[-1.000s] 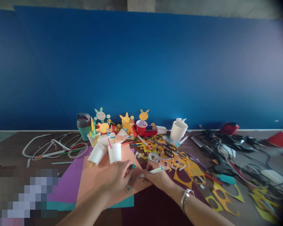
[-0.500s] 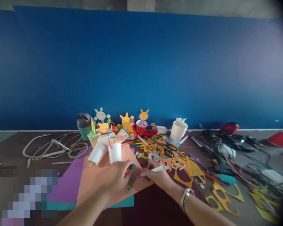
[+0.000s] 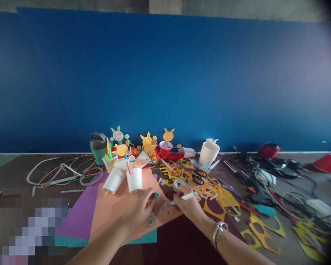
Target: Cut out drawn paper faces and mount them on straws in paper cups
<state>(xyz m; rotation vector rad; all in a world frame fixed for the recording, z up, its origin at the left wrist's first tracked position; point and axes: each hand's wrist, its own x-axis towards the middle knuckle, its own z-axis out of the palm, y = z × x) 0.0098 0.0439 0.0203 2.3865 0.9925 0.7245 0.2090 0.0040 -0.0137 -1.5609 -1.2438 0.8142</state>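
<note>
Marker (image 3: 187, 196) between right-hand fingers (image 3: 183, 190)

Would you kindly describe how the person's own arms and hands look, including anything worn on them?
The left hand and right hand are ungloved, and no sleeves show. A shiny, silver-coloured bracelet circles the right wrist; its finer details are too small to tell. Nothing worn shows on the left wrist.

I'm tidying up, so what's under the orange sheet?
Under the orange sheet, purple paper shows on the left, teal paper along the near edge, and dark paper at the right. Its middle hides the rest.
</note>
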